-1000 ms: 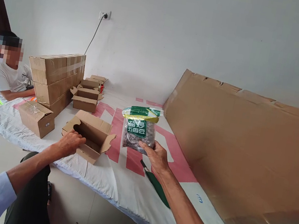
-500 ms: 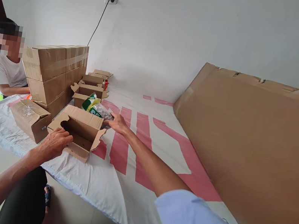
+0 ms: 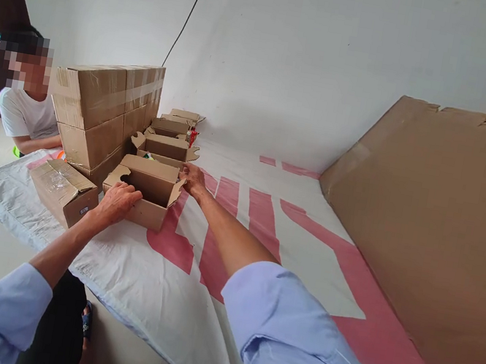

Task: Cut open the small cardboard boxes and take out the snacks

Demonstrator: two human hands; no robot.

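A small open carton (image 3: 148, 191) lies on the white and pink sheet (image 3: 226, 229). My left hand (image 3: 117, 201) grips its near wall. My right hand (image 3: 192, 178) reaches to the carton's far right corner, by the side flap, with its fingertips hidden behind the far wall. A green corner of the snack bag (image 3: 148, 156) peeks out just behind that wall; the rest of the bag is hidden, and I cannot tell whether my right hand still holds it.
Sealed cartons (image 3: 101, 108) are stacked at the left, with one taped carton (image 3: 65, 189) lying in front. More open cartons (image 3: 166, 145) stand in a row toward the wall. A big cardboard sheet (image 3: 438, 239) leans at the right. A person (image 3: 26, 108) sits at the far left.
My right hand carried the snack bag from in front of me over to the open carton, where the bag is now almost hidden. My left hand stayed on the carton. The view swung left.
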